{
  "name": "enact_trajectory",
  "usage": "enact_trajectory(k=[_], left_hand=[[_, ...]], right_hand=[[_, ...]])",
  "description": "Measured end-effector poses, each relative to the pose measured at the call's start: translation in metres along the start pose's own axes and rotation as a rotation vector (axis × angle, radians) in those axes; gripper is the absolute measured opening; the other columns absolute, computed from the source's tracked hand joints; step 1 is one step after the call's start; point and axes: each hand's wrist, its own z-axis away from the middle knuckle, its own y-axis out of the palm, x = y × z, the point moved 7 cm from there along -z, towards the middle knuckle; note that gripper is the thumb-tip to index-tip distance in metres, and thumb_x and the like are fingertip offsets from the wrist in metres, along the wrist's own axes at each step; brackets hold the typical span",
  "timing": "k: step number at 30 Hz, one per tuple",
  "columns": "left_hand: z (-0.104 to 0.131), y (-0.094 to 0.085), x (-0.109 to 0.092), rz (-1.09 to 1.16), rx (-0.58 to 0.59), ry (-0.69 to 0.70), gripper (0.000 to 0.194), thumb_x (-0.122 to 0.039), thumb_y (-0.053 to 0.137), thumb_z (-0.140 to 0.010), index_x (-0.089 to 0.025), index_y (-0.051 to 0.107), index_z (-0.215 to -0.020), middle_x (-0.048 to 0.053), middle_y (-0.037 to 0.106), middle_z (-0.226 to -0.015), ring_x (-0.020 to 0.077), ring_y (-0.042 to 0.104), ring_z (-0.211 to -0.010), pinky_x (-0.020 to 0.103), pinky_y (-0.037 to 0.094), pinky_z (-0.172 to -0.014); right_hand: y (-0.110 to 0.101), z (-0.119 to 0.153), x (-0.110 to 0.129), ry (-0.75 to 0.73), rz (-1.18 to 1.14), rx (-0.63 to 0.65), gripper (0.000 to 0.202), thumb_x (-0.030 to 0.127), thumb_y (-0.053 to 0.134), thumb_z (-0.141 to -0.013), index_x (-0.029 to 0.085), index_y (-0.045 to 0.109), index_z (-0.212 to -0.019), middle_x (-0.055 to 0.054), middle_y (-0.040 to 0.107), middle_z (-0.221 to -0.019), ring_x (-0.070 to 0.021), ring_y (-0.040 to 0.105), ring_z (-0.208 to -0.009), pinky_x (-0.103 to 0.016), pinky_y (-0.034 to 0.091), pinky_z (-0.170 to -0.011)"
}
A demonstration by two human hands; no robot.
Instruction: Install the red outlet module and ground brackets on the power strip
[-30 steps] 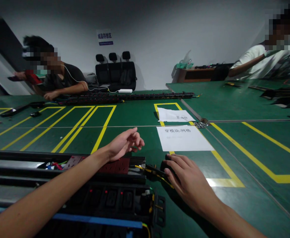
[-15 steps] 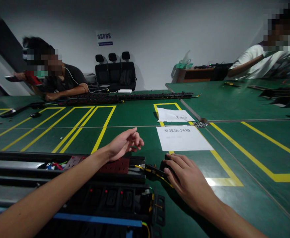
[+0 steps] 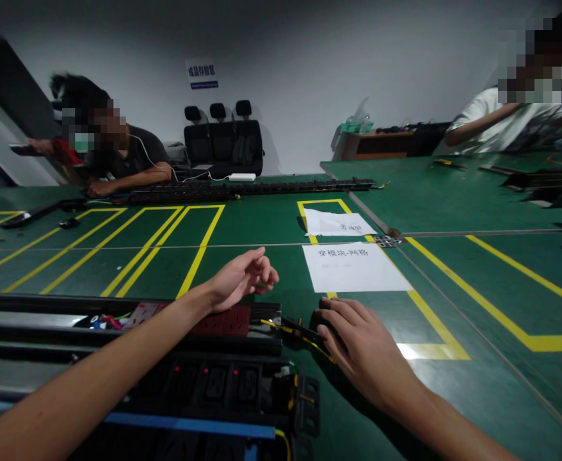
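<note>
My left hand (image 3: 243,279) rests palm up, fingers loosely curled and holding nothing, on or just above the dark red socket module (image 3: 227,320) of a black power strip. My right hand (image 3: 358,342) lies over a small black end piece (image 3: 318,319) beyond the strip's right end, thumb and fingers around it; its shape is mostly hidden under the fingers. A yellow wire (image 3: 272,324) runs from the strip's open end toward that piece. Nearer to me lies another black strip with black outlets (image 3: 215,382) and small red dots, and a blue-edged strip (image 3: 189,426).
Two paper sheets (image 3: 358,272) lie on the green table (image 3: 266,224) among yellow tape outlines. A long black strip (image 3: 305,186) lies at the far edge, with a co-worker (image 3: 141,150) leaning over its left end. Another person (image 3: 487,118) is at the far right.
Both my hands have stayed in place. The co-worker at the left has shifted slightly to the right, and the person at the far right has moved an arm and head.
</note>
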Motion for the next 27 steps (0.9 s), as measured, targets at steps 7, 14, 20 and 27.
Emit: enact_trajectory(k=[7,14,20,27], left_hand=[[0.0004,0.0015,-0.0008,-0.009,0.000,0.000,0.049,-0.056,0.049,-0.096,-0.018,0.054,-0.064,0.003,0.063,-0.081,0.0175,0.052,-0.075,0.032,0.035,-0.072],[0.0001,0.0006,-0.0004,-0.016,-0.010,-0.007,0.050,-0.058,0.051,-0.094,-0.019,0.054,-0.064,0.003,0.063,-0.082,0.0178,0.052,-0.076,0.032,0.035,-0.072],[-0.0006,0.0005,-0.0011,-0.008,-0.006,0.001,0.050,-0.057,0.051,-0.095,-0.018,0.054,-0.063,0.003,0.062,-0.081,0.0176,0.052,-0.076,0.031,0.036,-0.070],[-0.0001,-0.0006,-0.0004,-0.023,0.003,0.009,0.049,-0.058,0.051,-0.094,-0.019,0.052,-0.065,0.003,0.064,-0.083,0.0175,0.052,-0.076,0.032,0.036,-0.072]], right_hand=[[-0.0022,-0.0002,0.0008,-0.003,0.000,-0.019,0.026,0.028,0.046,-0.104,0.020,0.069,-0.114,-0.012,0.071,-0.118,-0.0296,0.063,-0.112,-0.050,0.053,-0.093],[-0.0029,-0.0007,0.0012,-0.001,0.008,-0.020,0.026,0.028,0.047,-0.103,0.021,0.070,-0.113,-0.012,0.071,-0.118,-0.0298,0.063,-0.112,-0.050,0.054,-0.092],[-0.0011,-0.0007,0.0002,0.002,0.005,-0.003,0.026,0.028,0.046,-0.104,0.020,0.069,-0.114,-0.011,0.071,-0.120,-0.0296,0.062,-0.114,-0.050,0.053,-0.094],[-0.0007,-0.0002,0.0005,-0.001,0.023,-0.001,0.027,0.029,0.046,-0.104,0.021,0.069,-0.114,-0.011,0.071,-0.121,-0.0296,0.063,-0.113,-0.049,0.054,-0.092]])
